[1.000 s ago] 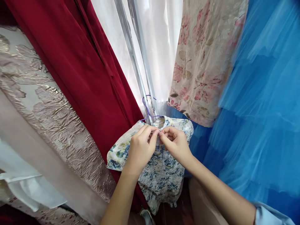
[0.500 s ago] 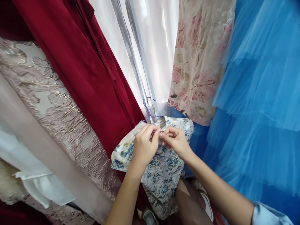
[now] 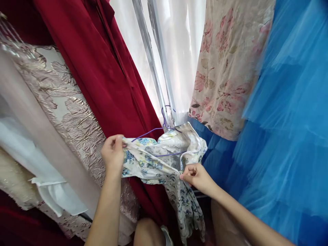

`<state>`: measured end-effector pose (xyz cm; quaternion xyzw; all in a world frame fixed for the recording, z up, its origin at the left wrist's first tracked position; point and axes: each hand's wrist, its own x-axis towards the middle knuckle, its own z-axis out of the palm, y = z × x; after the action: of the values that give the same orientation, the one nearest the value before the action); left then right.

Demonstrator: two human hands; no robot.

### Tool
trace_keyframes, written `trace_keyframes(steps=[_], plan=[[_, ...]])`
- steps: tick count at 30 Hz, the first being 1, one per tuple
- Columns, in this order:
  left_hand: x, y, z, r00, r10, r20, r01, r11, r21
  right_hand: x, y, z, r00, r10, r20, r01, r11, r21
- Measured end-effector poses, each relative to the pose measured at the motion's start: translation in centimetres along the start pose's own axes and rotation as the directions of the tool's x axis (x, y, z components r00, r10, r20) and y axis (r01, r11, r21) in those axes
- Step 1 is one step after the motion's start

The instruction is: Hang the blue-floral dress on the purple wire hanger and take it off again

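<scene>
A white garment with a blue and yellow floral print (image 3: 143, 164) hangs on a thin purple hanger (image 3: 147, 132), its back opening spread apart. My left hand (image 3: 113, 152) is closed on the left edge of the cloth and pulls it out to the side. At the lower end of the opening, my right hand (image 3: 196, 176) pinches the garment's edge. Inside the gap, the hanger's lower bar shows. Whether the right fingers also hold a small fastener is too small to tell.
Metal poles (image 3: 156, 65) rise behind the hanger. A dark red garment (image 3: 102, 78) and a metallic-patterned one (image 3: 77, 106) hang to the left. On the right are a pink-flowered fabric (image 3: 228, 71) and a blue tulle dress (image 3: 284, 136). A knee (image 3: 147, 232) is below.
My hands were together at the neckline. Now the left hand has moved out to the left with the cloth, and the right has moved lower. The garment's opening has spread wide.
</scene>
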<state>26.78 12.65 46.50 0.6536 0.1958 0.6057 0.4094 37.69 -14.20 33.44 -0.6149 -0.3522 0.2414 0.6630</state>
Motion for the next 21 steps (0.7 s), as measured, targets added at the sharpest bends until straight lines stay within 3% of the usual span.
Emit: trace_keyframes(steps=[2, 5, 11, 16, 21], plan=[[0.0, -2.6, -1.9, 0.981, -0.181, -0.071, 0.17, 0.975, -0.141, -0.7, 0.9, 0.3, 0.998, 0.041, 0.048, -0.041, 0.999, -0.007], [-1.9, -5.9, -3.4, 0.939, -0.337, -0.073, 0.311, 0.918, -0.245, -1.4, 2.8, 0.9, 0.995, 0.078, 0.066, -0.077, 0.997, -0.023], [-8.2, -9.7, -2.5, 0.849, -0.528, 0.036, 0.512, 0.803, -0.305, -2.7, 7.3, 0.2, 0.983, 0.178, 0.034, -0.174, 0.981, -0.087], [-14.2, -9.0, -0.2, 0.8, -0.545, 0.251, 0.598, 0.759, -0.257, -5.7, 11.3, -0.3, 0.956, 0.291, 0.032, -0.282, 0.944, -0.172], [-18.8, -5.1, -0.2, 0.835, -0.443, 0.326, 0.482, 0.875, -0.044, -8.7, 12.3, -0.1, 0.948, 0.295, -0.121, -0.318, 0.854, -0.411]])
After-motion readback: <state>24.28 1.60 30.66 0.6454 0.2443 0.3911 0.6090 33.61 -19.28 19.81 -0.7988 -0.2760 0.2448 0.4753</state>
